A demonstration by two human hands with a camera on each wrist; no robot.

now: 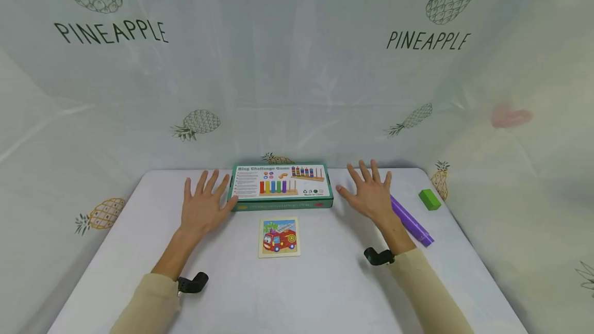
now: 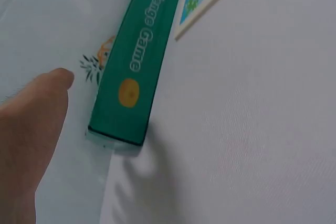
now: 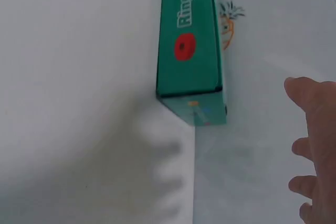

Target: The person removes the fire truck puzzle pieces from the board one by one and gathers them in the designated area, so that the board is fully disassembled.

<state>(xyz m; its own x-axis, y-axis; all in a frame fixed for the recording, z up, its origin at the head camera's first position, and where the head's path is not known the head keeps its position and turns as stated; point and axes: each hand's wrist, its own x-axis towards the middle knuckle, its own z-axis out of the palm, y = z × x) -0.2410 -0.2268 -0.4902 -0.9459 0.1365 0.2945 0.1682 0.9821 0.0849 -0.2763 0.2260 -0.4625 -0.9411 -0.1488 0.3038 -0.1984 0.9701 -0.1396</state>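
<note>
Pineapple-print cloth (image 1: pixel 297 76) hangs behind a white table (image 1: pixel 278 298). Clock positions are read about the box (image 1: pixel 281 185), lying at the table's far edge. Left hand (image 1: pixel 202 209), 9 o'clock, and right hand (image 1: pixel 369 197), 3 o'clock: raised just beside the box, fingers extended and spread, grasping nothing. Purple rod (image 1: pixel 411 221), between 3 and 4 o'clock: partly hidden by the right arm. Picture (image 1: pixel 279 237), 6 o'clock: flat. Green block (image 1: pixel 429 199), 3 o'clock: beyond the right hand.

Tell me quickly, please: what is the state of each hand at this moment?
Left hand: spread open, holding nothing.
Right hand: spread open, holding nothing.
</note>
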